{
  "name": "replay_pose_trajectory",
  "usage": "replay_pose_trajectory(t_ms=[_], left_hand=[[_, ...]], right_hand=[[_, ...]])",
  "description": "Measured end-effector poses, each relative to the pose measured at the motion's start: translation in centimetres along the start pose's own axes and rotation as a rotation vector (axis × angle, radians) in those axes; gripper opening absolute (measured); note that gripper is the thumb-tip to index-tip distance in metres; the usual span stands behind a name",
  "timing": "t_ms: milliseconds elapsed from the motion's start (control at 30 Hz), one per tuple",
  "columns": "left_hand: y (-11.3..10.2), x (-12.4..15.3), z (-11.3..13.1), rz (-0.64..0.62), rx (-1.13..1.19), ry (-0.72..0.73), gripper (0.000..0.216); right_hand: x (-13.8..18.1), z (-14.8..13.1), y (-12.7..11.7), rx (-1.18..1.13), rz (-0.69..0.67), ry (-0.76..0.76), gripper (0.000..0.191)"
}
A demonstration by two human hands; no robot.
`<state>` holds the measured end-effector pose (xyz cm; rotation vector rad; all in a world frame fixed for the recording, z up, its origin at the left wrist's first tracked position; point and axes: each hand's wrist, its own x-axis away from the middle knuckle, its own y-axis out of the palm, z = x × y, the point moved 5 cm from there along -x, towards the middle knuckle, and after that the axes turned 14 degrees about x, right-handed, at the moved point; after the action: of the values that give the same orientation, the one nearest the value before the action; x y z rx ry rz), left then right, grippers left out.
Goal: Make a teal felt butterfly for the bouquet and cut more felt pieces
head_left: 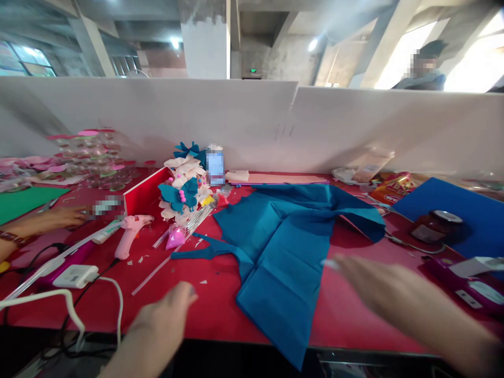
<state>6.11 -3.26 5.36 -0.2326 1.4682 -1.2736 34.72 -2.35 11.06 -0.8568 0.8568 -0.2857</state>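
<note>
A large teal cut sheet [281, 247] lies folded on the red table [212, 310] and hangs over the front edge. My right hand [378, 286] hovers low beside its right edge, fingers stretched out and blurred by motion, holding nothing. My left hand [169, 310] is near the front edge, left of the sheet, smeared, its fingers hard to read. A bouquet of cream and teal paper flowers [185, 191] stands behind, with a pink cone [175, 239] at its foot.
A pink glue gun [129, 233], a white adapter [74, 275] and cables lie at the left, where another person's hand [59, 218] rests. A blue sheet [464, 215] with a jar [437, 226] sits right. A white partition [252, 121] backs the table; another person is beyond it.
</note>
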Motion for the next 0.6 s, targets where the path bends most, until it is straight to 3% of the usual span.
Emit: replay_pose_trajectory(t_ms=[67,133,200,333,433,533,600], left_hand=[[-0.7,0.4,-1.6,-0.016,0.122,-0.070,0.028],[-0.1,0.1,-1.9,-0.078,0.245,-0.065,0.025],[1.3,-0.7,-2.2,-0.091,0.227,-0.102,0.028],[5.0,-1.9,-4.0,-0.101,0.036,-0.092,0.034],[6.5,-1.6,-5.5,-0.078,-0.082,-0.122,0.030],[6.4,-0.9,-4.4,-0.010,-0.079,-0.080,0.036],[6.6,-0.4,-1.5,-0.076,0.009,0.097,0.039]], right_hand=[[1.9,3.6,0.5,-0.122,-0.048,0.274,0.035],[3.2,4.2,1.0,-0.166,-0.094,0.428,0.035],[3.9,2.9,1.6,-0.326,-0.087,0.563,0.037],[4.8,-0.1,3.5,-0.884,0.118,0.810,0.032],[5.5,-0.9,5.8,-1.198,0.128,0.936,0.037],[5.9,-1.5,7.4,-1.369,0.113,0.988,0.041],[5.9,-2.0,7.7,-1.370,0.161,0.971,0.040]])
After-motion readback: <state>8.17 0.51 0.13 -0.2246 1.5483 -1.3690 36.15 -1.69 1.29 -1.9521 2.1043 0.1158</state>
